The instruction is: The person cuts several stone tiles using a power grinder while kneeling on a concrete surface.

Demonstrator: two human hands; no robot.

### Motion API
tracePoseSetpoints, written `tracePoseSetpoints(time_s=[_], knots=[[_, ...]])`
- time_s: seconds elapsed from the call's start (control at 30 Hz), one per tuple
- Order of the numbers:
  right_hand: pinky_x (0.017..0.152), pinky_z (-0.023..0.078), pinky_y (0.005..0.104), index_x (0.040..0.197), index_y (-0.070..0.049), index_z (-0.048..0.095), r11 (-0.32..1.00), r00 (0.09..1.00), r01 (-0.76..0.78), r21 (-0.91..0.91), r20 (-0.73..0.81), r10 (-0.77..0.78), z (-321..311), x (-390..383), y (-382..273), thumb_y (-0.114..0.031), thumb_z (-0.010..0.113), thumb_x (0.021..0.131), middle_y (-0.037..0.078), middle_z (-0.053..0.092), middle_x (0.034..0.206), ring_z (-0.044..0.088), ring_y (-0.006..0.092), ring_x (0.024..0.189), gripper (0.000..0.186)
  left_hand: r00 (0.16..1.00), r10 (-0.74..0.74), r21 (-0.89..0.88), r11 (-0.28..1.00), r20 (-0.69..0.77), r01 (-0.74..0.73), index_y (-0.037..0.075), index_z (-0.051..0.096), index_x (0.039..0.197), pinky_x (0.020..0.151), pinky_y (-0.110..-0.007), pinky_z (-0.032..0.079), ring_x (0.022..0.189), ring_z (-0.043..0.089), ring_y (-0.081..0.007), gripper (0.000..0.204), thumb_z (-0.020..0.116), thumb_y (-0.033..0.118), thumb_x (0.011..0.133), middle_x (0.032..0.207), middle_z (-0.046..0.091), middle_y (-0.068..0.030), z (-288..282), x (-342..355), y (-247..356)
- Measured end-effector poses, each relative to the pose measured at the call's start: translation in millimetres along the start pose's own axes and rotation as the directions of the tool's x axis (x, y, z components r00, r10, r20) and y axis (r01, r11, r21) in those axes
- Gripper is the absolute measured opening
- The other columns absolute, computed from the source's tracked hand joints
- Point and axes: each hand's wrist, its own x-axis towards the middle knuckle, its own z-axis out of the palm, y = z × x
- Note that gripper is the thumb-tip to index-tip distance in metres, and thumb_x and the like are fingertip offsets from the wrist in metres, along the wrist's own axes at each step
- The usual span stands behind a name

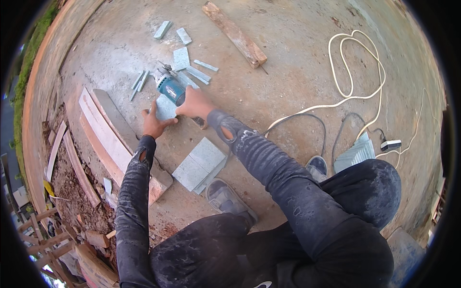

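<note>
Left fingers (pixel 153 110) spread at pale tile's (pixel 165 108) edge, right fingers (pixel 183 111) wrapped round angle grinder (pixel 170 90); I'd fear kickback if tile slips.

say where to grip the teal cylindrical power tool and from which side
Probably around the rear of the teal cylindrical power tool, coming from the person's side, where the right hand grips: its body is rounded and its metal head points away.
</note>
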Motion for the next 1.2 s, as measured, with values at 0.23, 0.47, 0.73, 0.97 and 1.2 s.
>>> tracePoseSetpoints(time_s=[0.23, 0.47, 0.73, 0.97, 1.2], knots=[[0.094, 0.052, 0.042, 0.125, 0.007, 0.049, 1.0, 1.0, 0.007, -0.02, -0.016, -0.007, 1.6, 1.2, -0.4, -0.034, 0.076, 0.062, 0.029, 0.059, 0.121, 0.062, 0.0408, 0.11, 0.08, 1.0, -0.008, -0.001, 1.0, 0.014, 0.008, 0.004, 0.028, 0.15, 0.1, -0.042, 0.046, 0.112, 0.055, -0.045, 0.129, 0.092, 0.054, 0.05, 0.132, 0.035, -0.0306, -0.5, 0.1, -0.3], [0.094, 0.052, 0.0424, 0.125, 0.007, 0.049, 1.0, 1.0, 0.007, -0.012, -0.015, -0.007, 2.0, 0.8, 1.1, -0.034, 0.076, 0.062, 0.029, 0.06, 0.121, 0.062, 0.041, 0.111, 0.08, 1.0, -0.015, 0.016, 1.0, 0.012, 0.015, 0.003, 0.026, 0.151, 0.101, -0.042, 0.046, 0.114, 0.053, -0.0453, 0.131, 0.092, 0.056, 0.05, 0.133, 0.035, -0.0313, 1.2, 0.9, -0.8], [0.094, 0.052, 0.0424, 0.125, 0.007, 0.049, 1.0, 1.0, 0.009, -0.016, -0.02, -0.01, 3.0, 0.9, 2.2, -0.033, 0.076, 0.062, 0.03, 0.06, 0.12, 0.062, 0.0414, 0.109, 0.079, 1.0, 0.002, 0.024, 1.0, 0.002, -0.002, 0.002, 0.026, 0.15, 0.101, -0.042, 0.045, 0.116, 0.052, -0.0451, 0.132, 0.091, 0.056, 0.049, 0.132, 0.036, -0.0313, 2.8, 1.5, -2.6], [0.089, 0.052, 0.0425, 0.117, 0.008, 0.053, 0.999, 0.997, 0.04, 0.012, -0.067, -0.039, 6.2, -1.5, 6.4, -0.034, 0.076, 0.061, 0.03, 0.062, 0.112, 0.063, 0.0416, 0.104, 0.074, 1.0, -0.002, 0.002, 1.0, -0.005, 0.002, 0.002, 0.028, 0.149, 0.1, -0.042, 0.045, 0.115, 0.053, -0.045, 0.13, 0.092, 0.053, 0.049, 0.132, 0.036, -0.0318, 1.5, 0.1, -1.0], [0.093, 0.052, 0.0422, 0.122, 0.006, 0.052, 1.0, 0.999, 0.014, 0.007, -0.042, -0.013, 2.0, -7.6, 5.6, -0.033, 0.077, 0.062, 0.028, 0.062, 0.116, 0.063, 0.0406, 0.108, 0.077, 1.0, -0.019, -0.021, 1.0, 0.005, 0.019, 0.003, 0.028, 0.15, 0.1, -0.043, 0.045, 0.117, 0.051, -0.0451, 0.13, 0.093, 0.053, 0.048, 0.134, 0.035, -0.0326, 2.1, 0.7, -1.4]])
